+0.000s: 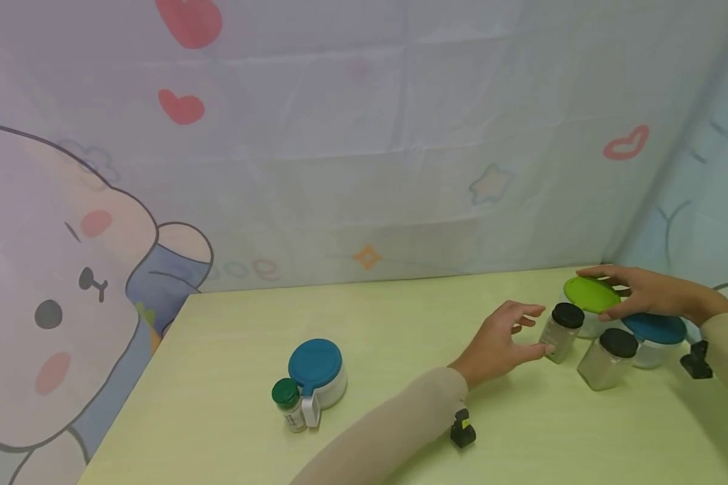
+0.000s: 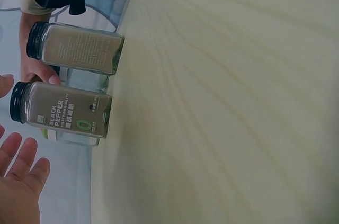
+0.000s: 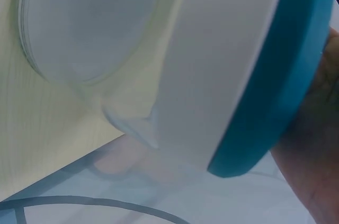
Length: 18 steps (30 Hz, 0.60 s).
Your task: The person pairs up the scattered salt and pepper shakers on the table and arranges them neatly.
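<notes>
My left hand (image 1: 496,342) reaches toward a black-lidded black pepper jar (image 1: 559,340), its thumb and fingers spread on either side, apart from each other. The jar's label (image 2: 59,112) faces the left wrist view, where parted fingers (image 2: 37,173) show beside it. Behind that jar, my right hand (image 1: 652,293) holds a clear jar by its green lid (image 1: 591,294), thumb in front and fingers at the far side. Under the right wrist stands a blue-lidded jar (image 1: 654,337); its teal lid (image 3: 270,81) fills much of the right wrist view and hides most of that hand.
A second black-lidded square jar (image 1: 607,364) stands in front of the blue-lidded one. On the table's (image 1: 400,310) left half, a green-capped shaker (image 1: 289,404) stands beside another blue-lidded pot (image 1: 317,367) with a handle. A printed curtain (image 1: 364,148) hangs along the back edge.
</notes>
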### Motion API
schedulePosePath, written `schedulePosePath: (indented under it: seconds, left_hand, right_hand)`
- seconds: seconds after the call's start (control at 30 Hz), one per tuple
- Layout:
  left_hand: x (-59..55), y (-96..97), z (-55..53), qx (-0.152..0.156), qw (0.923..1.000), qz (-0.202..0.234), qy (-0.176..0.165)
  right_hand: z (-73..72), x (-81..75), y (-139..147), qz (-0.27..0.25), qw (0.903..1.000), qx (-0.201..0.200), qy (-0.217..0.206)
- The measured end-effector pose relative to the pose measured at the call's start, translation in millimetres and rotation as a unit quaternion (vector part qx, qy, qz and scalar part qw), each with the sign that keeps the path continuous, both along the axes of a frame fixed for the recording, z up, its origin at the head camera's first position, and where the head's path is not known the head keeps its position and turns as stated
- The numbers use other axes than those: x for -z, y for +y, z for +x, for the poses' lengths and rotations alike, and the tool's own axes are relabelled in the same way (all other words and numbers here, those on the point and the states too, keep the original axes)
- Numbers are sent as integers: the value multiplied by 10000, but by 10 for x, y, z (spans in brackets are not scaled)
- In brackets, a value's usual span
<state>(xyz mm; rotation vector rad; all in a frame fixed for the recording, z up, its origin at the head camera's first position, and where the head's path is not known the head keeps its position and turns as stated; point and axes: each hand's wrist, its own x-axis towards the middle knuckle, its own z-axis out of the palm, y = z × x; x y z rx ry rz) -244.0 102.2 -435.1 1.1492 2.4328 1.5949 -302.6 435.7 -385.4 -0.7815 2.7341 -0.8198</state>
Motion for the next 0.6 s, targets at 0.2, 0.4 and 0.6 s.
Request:
schedulePosePath:
  seconds: [0.2,0.4,0.6]
  left_hand:
    - [11,34,-11,-11,9999,-117,46]
    - [13,76,-22,-63,9995,-242,180]
    - [32,152,-39,-147,9992,-307,226]
  right_hand:
    - [-3,-14,6,128,9999,49,-22]
    - [14,-51,-6,211,9997,113,-20]
    - [41,-63,-10,284,9994,206,-50]
